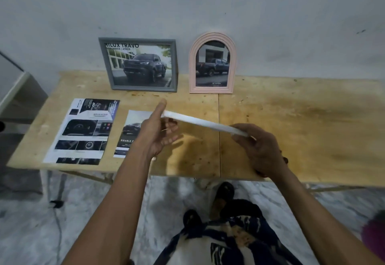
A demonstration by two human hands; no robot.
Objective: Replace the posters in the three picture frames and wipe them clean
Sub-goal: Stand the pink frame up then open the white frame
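The white picture frame (205,123) is held edge-on above the table (291,118), clear of its surface; the left hand (159,131) supports the far end with fingers curled beneath and the thumb raised along the edge; the right hand (258,146) grips the near end. Two loose posters (83,131) lie flat at left; the grey frame (138,64) and pink arched frame (212,63) lean against the wall. Recommended: keep both ends supported, turn the frame level and lower it flat before opening the back.

Stained, rough plywood surface (291,118); glossy paper posters (83,131) at near left; matt grey frame (104,64) and ridged pink frame (192,62) far back.
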